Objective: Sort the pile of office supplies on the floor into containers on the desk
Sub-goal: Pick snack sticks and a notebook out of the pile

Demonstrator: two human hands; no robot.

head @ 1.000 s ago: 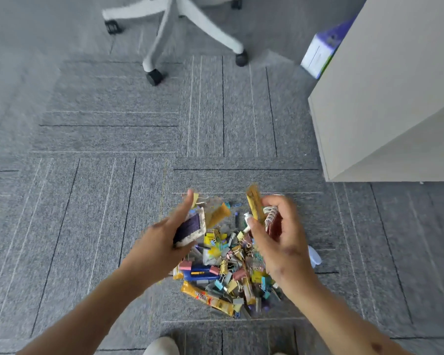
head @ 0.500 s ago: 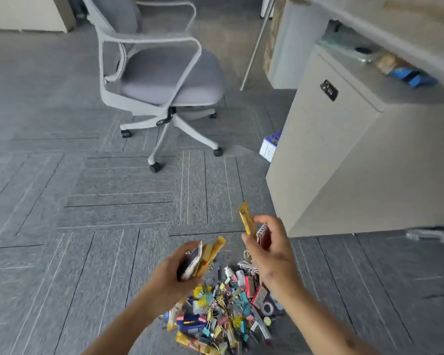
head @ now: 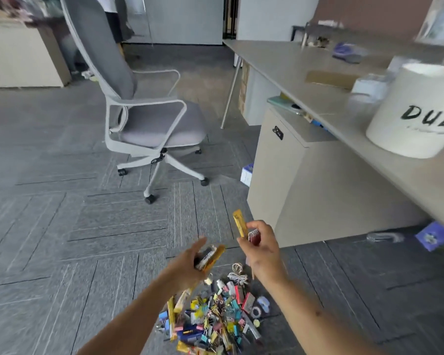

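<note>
Above the jumbled multicoloured pile (head: 215,316), left hand (head: 187,266) grips yellow packets (head: 215,257); right hand (head: 264,251) pinches a red notepad (head: 254,237).

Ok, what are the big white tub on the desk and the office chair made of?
Round white tub with black lettering: matte, opaque, probably plastic or coated card; blur leaves it open. Grey office chair: dull grey fabric seat and back, smooth pale moulded frame, likely plastic.

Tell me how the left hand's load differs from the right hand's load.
The left hand grips an orange packet and a dark-and-white item; the right hand holds a yellow packet and a red spiral notepad. The left hand's orange packet leans sideways; the right hand's yellow packet stands nearly upright. Both hands hold more than one supply.
</note>
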